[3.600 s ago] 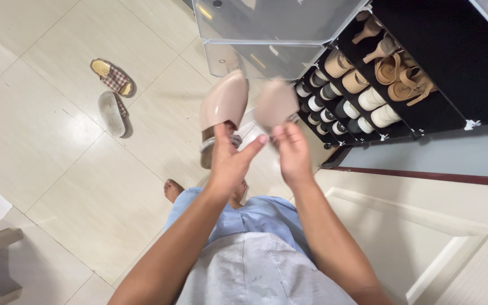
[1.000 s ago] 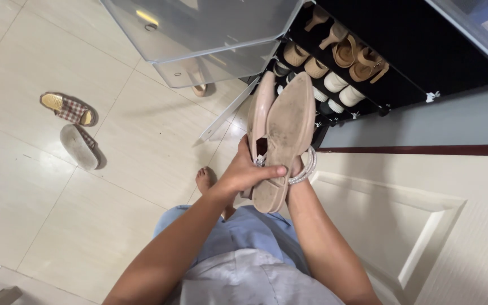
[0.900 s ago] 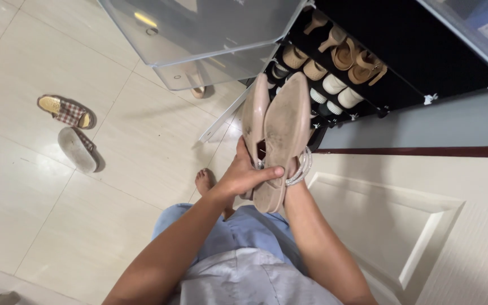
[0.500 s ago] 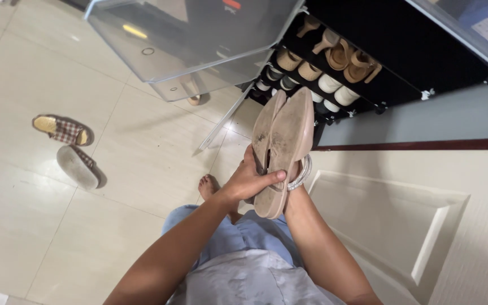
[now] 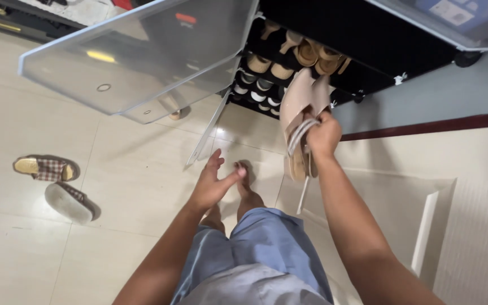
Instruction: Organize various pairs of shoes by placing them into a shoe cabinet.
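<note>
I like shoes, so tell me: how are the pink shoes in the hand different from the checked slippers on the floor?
The pink shoes are up in the air, gripped together in the right hand; the checked slippers lie apart on the tiled floor, untouched. The pink shoes are plain pink with a pale strap; the checked slippers have plaid bands and yellowish insoles. One slipper lies sole up, the other upright. Both are pairs.
</note>
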